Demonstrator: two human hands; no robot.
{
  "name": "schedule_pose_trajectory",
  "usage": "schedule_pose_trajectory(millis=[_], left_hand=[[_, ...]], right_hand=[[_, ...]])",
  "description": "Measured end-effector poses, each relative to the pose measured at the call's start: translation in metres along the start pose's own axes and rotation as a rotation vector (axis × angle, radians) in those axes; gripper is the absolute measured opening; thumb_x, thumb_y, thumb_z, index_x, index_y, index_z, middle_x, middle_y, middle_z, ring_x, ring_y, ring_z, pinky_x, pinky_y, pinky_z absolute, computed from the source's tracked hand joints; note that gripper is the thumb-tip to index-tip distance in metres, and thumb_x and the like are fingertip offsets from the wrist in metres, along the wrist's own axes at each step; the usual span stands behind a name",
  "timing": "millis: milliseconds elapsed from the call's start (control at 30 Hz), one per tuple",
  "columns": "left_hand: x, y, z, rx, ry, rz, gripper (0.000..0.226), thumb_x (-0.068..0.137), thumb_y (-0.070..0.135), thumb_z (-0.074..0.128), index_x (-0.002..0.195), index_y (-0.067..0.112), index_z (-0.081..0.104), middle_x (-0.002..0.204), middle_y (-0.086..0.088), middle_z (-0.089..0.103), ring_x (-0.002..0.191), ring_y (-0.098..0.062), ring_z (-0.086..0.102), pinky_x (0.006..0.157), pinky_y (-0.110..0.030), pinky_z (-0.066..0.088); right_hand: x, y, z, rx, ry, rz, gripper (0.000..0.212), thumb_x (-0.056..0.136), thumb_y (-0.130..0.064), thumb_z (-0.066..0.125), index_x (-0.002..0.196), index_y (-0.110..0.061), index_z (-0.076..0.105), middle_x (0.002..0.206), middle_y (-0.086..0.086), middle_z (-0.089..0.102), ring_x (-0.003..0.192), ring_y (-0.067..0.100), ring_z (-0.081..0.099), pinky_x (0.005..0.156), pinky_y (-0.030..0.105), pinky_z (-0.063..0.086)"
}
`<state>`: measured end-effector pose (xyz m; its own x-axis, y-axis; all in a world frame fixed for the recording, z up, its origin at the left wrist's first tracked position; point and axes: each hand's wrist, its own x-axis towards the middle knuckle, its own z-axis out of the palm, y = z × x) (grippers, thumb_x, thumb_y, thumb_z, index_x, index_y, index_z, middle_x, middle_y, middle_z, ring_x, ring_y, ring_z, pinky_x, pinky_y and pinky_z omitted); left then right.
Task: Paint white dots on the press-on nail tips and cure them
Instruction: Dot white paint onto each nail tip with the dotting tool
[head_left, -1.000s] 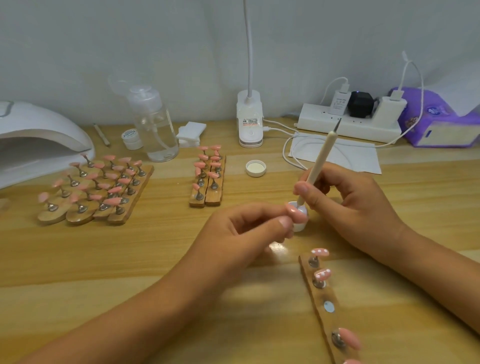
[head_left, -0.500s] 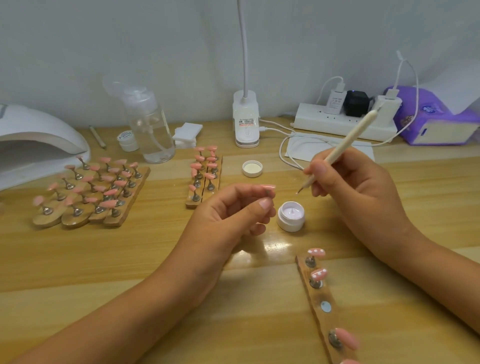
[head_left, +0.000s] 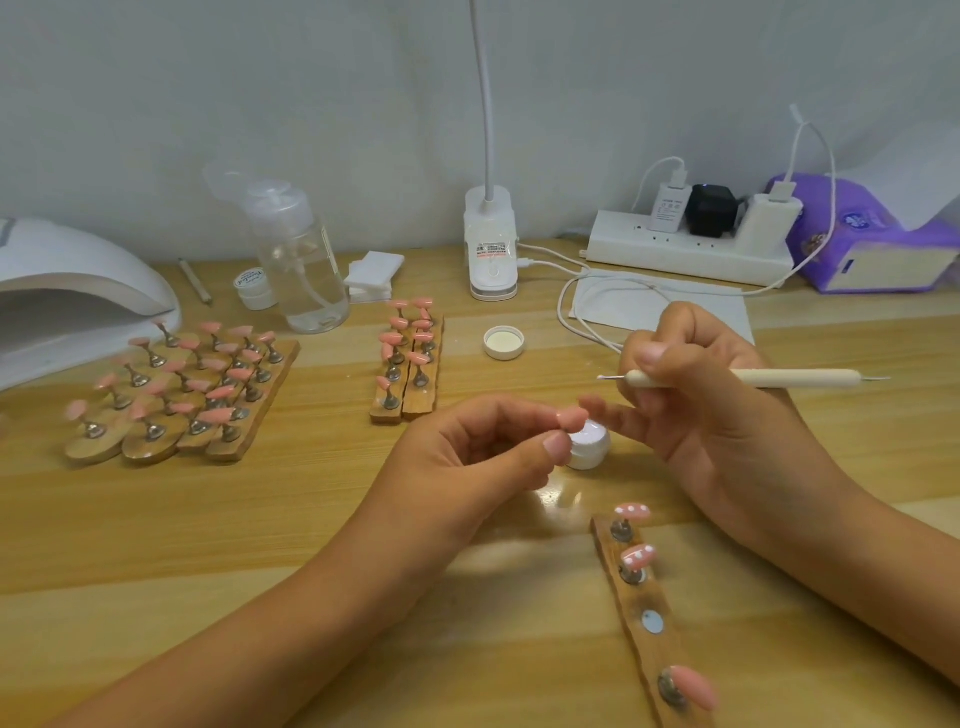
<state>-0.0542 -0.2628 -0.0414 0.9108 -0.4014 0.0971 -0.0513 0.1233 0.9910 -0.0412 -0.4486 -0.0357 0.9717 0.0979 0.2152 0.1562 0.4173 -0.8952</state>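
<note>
While left hand pinches nail tip, right hand grips dotting tool lying horizontal, ball-end leftward.

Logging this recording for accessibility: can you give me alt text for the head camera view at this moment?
A person's left hand pinches a pink nail tip over an open pot of white gel, while the right hand holds a dotting tool level beside it. On the wooden strip in front, two tips carry white dots; a third tip is plain.
</note>
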Motion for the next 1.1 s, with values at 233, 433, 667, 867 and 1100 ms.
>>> schedule_pose_trajectory(millis=[233,433,667,867,1100], left_hand=[[-0.0006,0.0004,0.0029,0.063,-0.024,-0.025,0.006,0.077,0.025,0.077,0.081,0.022,0.074,0.081,0.004,0.071,0.078,-0.007,0.06,0.072,-0.018,0.047],[-0.0004,0.0,0.0028,0.07,-0.022,-0.021,0.005,0.074,0.023,0.074,0.078,0.025,0.074,0.082,0.005,0.072,0.082,-0.005,0.062,0.075,-0.015,0.048],[-0.0008,0.0021,0.0044,0.072,-0.015,-0.029,0.005,0.071,0.024,0.075,0.076,0.024,0.075,0.078,0.004,0.07,0.076,-0.005,0.06,0.07,-0.013,0.047],[-0.0009,0.0026,0.0042,0.08,-0.018,-0.026,0.004,0.072,0.024,0.075,0.076,0.025,0.074,0.079,0.004,0.07,0.077,-0.005,0.059,0.071,-0.013,0.047],[-0.0002,0.0015,0.0045,0.069,-0.012,-0.031,0.005,0.071,0.021,0.075,0.076,0.021,0.074,0.081,0.001,0.07,0.077,-0.007,0.06,0.07,-0.014,0.048]], right_hand=[[-0.0023,0.0,0.0039,0.008,-0.037,0.014,0.031,0.081,-0.011,0.066,0.057,-0.02,0.048,0.053,-0.002,0.045,0.047,0.005,0.048,0.069,0.034,0.059],[-0.002,0.0004,0.0026,-0.013,-0.085,0.03,0.032,0.084,-0.006,0.056,0.056,-0.022,0.051,0.055,-0.005,0.05,0.05,0.007,0.061,0.069,0.031,0.06],[-0.0009,-0.0003,0.0006,-0.031,-0.098,0.041,0.028,0.077,-0.007,0.066,0.058,-0.021,0.051,0.057,-0.005,0.051,0.052,0.005,0.054,0.064,0.027,0.059],[-0.0006,-0.0009,0.0019,-0.039,-0.096,0.055,0.027,0.075,-0.007,0.066,0.057,-0.021,0.05,0.055,-0.003,0.048,0.051,0.006,0.051,0.059,0.023,0.056],[-0.0002,-0.0006,0.0013,-0.058,-0.115,0.055,0.028,0.077,-0.006,0.063,0.057,-0.021,0.051,0.053,-0.001,0.046,0.05,0.007,0.051,0.06,0.023,0.057]])
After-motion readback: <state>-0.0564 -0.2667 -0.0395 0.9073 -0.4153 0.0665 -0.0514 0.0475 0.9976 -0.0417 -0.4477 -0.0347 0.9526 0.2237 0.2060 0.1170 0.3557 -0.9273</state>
